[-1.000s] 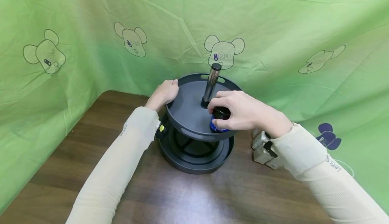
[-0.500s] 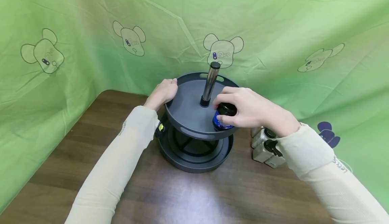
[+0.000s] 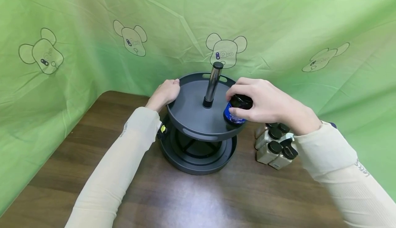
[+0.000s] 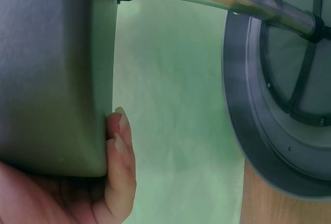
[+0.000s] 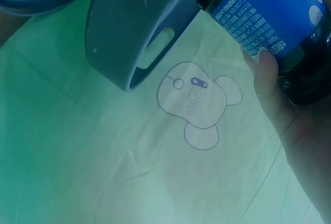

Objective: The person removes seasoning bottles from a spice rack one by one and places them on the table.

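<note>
A dark grey two-tier round rack stands on the table, its upper tray (image 3: 190,109) and lower tray (image 3: 198,170) joined by a central post (image 3: 213,83). My left hand (image 3: 167,91) grips the upper tray's left rim; its fingers (image 4: 121,182) curl under the tray in the left wrist view. At the opposite side, my right hand (image 3: 266,99) holds a dark jar (image 3: 232,115) by its black lid, fingers and thumb around it. The jar has a blue label (image 5: 274,14) with white print. It overlaps the upper tray's right edge in the head view, slightly tilted.
Several square clear bottles (image 3: 268,152) with black caps stand grouped on the wooden table (image 3: 210,200), right of the rack and below my right forearm. A green cloth (image 3: 173,25) with mouse-head prints hangs close behind and around the table.
My right hand has moved the jar right and up, from beside the post to the upper tray's right edge. More of the capped bottles shows now. My left hand keeps its grip.
</note>
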Tool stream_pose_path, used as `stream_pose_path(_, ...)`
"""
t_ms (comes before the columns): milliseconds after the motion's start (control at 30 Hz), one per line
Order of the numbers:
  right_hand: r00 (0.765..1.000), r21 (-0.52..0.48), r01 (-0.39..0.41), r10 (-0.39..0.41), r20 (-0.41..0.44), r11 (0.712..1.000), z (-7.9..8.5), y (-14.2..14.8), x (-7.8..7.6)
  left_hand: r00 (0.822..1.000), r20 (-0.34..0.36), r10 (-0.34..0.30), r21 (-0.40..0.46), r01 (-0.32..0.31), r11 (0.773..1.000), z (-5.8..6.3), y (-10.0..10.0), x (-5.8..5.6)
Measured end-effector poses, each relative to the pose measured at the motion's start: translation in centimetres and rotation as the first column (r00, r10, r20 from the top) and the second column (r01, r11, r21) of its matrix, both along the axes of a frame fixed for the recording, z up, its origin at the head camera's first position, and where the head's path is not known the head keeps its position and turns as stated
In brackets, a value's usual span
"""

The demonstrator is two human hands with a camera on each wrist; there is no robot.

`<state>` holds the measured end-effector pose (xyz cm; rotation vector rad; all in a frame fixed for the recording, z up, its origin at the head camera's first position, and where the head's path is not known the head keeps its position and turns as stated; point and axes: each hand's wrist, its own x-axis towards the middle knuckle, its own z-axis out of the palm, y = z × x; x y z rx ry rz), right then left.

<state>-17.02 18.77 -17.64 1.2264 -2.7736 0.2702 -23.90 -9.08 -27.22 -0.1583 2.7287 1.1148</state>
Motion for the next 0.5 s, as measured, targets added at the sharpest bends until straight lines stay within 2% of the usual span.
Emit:
stream_pose_path(367, 1.000, -0.013, -0.017, 0.017, 0.004, 1.000, 0.9, 1.4, 0.1, 1.000, 0.005, -0.009, -0.008, 0.009, 1.000, -0.1, 0.0, -0.1)
stream_pose_path(500, 1.000, -0.019, 0.008, -0.007, 0.029, 1.000, 1.4, 1.9, 0.2, 1.000, 0.011, -0.012, -0.004, 0.012, 1.000, 0.0, 0.0, -0.1)
